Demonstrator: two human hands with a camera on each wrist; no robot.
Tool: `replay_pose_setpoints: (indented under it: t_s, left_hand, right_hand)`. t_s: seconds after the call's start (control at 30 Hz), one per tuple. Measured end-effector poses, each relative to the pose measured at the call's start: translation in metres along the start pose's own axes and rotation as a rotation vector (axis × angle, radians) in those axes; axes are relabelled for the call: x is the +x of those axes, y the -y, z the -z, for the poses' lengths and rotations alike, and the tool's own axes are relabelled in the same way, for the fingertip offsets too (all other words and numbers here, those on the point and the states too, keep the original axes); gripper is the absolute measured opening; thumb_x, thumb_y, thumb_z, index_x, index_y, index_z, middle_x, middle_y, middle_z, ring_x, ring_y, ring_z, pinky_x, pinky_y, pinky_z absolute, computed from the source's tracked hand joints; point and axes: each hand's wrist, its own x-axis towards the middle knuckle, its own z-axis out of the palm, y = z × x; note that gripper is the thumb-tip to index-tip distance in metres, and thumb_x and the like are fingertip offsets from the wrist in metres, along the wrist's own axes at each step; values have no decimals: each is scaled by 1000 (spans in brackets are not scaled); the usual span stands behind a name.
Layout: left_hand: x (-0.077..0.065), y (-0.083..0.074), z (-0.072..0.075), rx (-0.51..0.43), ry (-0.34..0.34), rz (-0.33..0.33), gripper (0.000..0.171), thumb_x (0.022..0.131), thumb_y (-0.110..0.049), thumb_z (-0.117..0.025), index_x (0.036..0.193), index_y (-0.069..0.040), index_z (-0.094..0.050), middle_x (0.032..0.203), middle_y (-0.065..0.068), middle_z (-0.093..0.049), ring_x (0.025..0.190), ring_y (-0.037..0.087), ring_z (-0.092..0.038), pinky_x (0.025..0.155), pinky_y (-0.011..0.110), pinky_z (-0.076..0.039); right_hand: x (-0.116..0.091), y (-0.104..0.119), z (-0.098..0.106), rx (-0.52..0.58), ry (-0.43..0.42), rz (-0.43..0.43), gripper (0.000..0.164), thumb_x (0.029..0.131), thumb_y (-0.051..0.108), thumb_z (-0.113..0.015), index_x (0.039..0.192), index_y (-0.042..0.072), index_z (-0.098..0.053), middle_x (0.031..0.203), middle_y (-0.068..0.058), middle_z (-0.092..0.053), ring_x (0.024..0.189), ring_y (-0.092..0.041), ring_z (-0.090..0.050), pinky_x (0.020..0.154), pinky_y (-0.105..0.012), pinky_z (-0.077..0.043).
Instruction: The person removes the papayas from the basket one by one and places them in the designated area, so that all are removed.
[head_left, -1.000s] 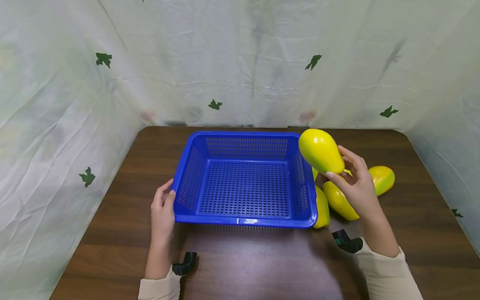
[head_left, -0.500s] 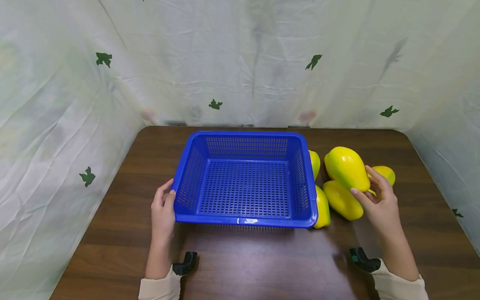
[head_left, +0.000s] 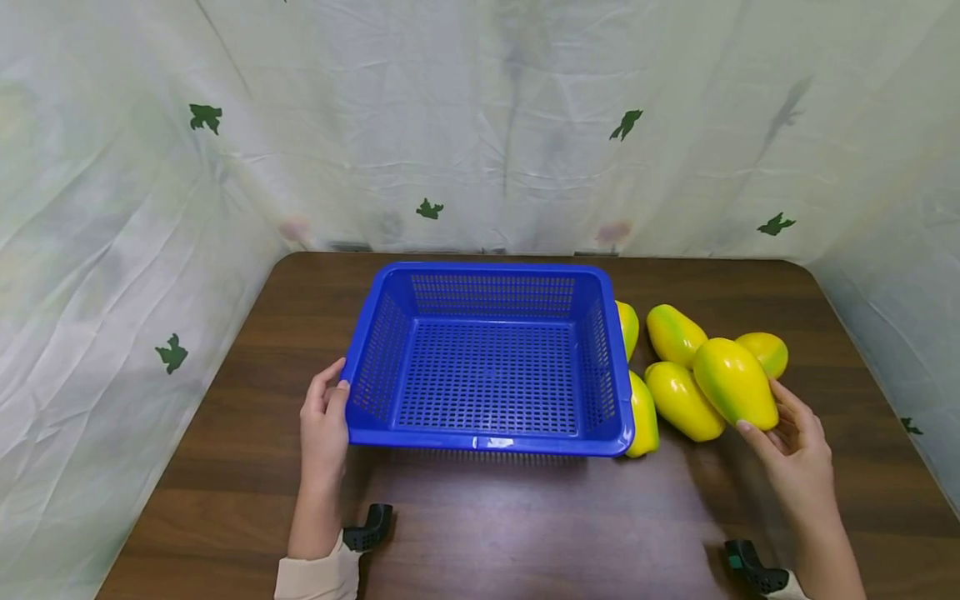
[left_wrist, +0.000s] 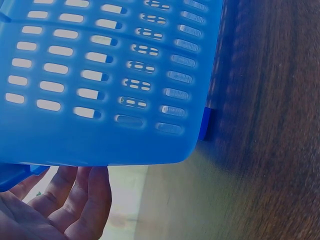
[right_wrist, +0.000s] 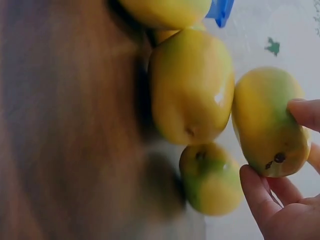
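Observation:
A blue plastic basket [head_left: 491, 440] with slotted walls stands mid-table with nothing inside. My left hand [head_left: 326, 421] grips its left rim, thumb on top; in the left wrist view the fingers [left_wrist: 95, 200] curl under the rim beside the slotted wall. On the right, my right hand [head_left: 798, 442] holds a yellow-green mango [head_left: 735, 383] between thumb and fingers, raised above the table. In the right wrist view this mango [right_wrist: 270, 120] shows a dark stem spot. Around it lie more mangoes: one behind [head_left: 675, 335], another to its left [head_left: 684, 402], and one partly hidden [head_left: 765, 352].
Two further mangoes, a front mango [head_left: 643, 417] and a back mango [head_left: 627, 327], lie against the basket's right side, partly covered by it. The wooden table [head_left: 517, 525] ends at a pale curtain [head_left: 510, 150] with green bird shapes. Black wrist mounts [head_left: 369, 527] sit on both arms.
My right hand has carried the mango rightward and down, from beside the basket's back right corner to over the other mangoes. My left hand and the basket have stayed put.

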Motion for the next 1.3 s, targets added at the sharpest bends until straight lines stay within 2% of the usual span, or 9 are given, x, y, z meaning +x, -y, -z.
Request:
replay_pose_setpoints:
  t_s: [0.17,0.33,0.6,1.0,1.13,1.2,1.3]
  left_hand:
    - [-1,0,1,8,1,-2,32,96,-22,-42,126,-16,-51,87,13,-55,72,17,-51,59,25,-41]
    - [-2,1,1,5,6,-4,33,96,-22,-41,127,-16,-51,88,14,-55,73,18,-51,60,25,-41]
    - [-2,1,1,5,6,-13,32,96,-22,-41,126,-17,-51,87,15,-55,72,18,-51,59,25,-41]
    - [-1,1,-2,-1,10,-26,32,96,-20,-42,126,-16,-51,86,13,-55,72,18,-51,60,25,-41]
    - [1,2,-2,6,9,-20,32,96,-21,-42,126,-17,-51,86,13,-55,72,18,-51,59,25,-41]
    - [1,3,-2,24,13,-25,32,96,-22,-42,126,-17,-51,87,14,-55,72,18,-51,59,25,-41]
    - [2,3,0,104,10,-92,33,96,-22,-42,127,-15,-50,97,12,-57,79,18,-52,65,25,-40]
  right_hand:
    - [-7,-10,4,14,-44,-42,63,84,8,-62,139,19,-34,114,9,-33,96,3,-43,75,-5,-35]
    - [-16,-19,6,-5,-74,-83,63,83,7,-63,138,19,-35,111,11,-33,92,6,-43,73,-4,-35]
    - [-26,-32,10,-35,13,-146,65,85,18,-62,141,22,-29,116,-1,-37,94,3,-41,71,-3,-35]
    - [-27,-41,9,-97,95,-218,70,85,27,-62,142,19,-23,114,-12,-38,81,5,-41,60,-11,-39]
    - [-25,-43,8,-80,104,-225,72,85,28,-62,142,15,-21,117,-14,-37,91,-1,-41,67,-9,-37]
    - [-24,-43,6,-59,110,-230,72,86,28,-61,143,13,-19,123,-17,-34,104,-10,-41,79,-9,-35]
    - [-23,-38,6,-34,97,-215,72,87,26,-60,142,8,-17,134,-22,-26,123,-27,-28,100,-27,-24]
